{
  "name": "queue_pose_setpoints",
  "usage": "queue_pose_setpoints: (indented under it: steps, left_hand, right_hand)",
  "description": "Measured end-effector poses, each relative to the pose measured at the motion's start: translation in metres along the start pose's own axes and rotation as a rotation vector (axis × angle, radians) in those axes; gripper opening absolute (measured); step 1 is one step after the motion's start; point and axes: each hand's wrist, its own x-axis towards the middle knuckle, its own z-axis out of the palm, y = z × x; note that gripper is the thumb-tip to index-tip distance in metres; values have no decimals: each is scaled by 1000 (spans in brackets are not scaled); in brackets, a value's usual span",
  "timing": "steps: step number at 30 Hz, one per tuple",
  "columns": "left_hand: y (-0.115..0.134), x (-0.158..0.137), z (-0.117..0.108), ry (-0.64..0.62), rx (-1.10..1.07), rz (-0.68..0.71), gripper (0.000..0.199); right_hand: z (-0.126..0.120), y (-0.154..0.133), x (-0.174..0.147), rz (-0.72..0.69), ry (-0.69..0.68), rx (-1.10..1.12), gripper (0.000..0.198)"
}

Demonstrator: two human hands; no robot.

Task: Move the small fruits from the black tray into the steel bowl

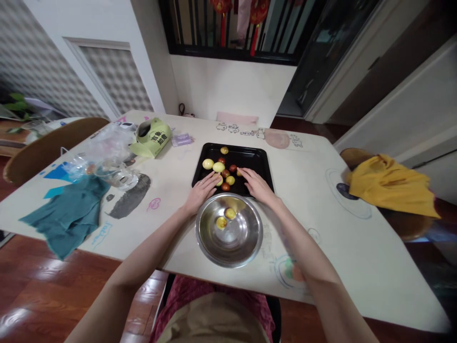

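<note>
Several small round fruits, some yellow-green (219,166) and some reddish brown (233,168), lie loosely grouped on a black baking tray (257,159). My left hand (204,191) rests over the tray's near left part, fingers stretched out, the tips touching a yellowish fruit. On the other side of the group, my right hand (257,185) lies with fingers extended, its tips beside a fruit they partly hide. Between my forearms, close to the tray's near edge, stands a steel bowl (228,243) with two yellow-brown fruits (230,213) in it.
Left on the table (171,181) are a teal cloth (71,214), a glass pitcher (123,178), clear plastic bags (110,138), a green paper box (153,138) and a small purple packet (182,139). A yellow cloth (392,186) hangs over a chair at right.
</note>
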Motion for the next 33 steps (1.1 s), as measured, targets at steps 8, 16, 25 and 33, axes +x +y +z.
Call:
queue_pose_setpoints:
  steps: [8, 16, 25, 33]
  left_hand:
    - [0, -1, 0, -102, 207, -13, 53]
    - [1, -1, -3, 2, 199, -87, 50]
    - [5, -1, -7, 0, 152, -137, 44]
    - [8, 0, -11, -35, 149, -134, 43]
  right_hand:
    - [7, 9, 0, -4, 21, 18, 66]
    - [6, 11, 2, 62, 53, -55, 65]
    - [2, 4, 2, 31, 42, 34, 46]
    - [-3, -1, 5, 101, -16, 99, 33]
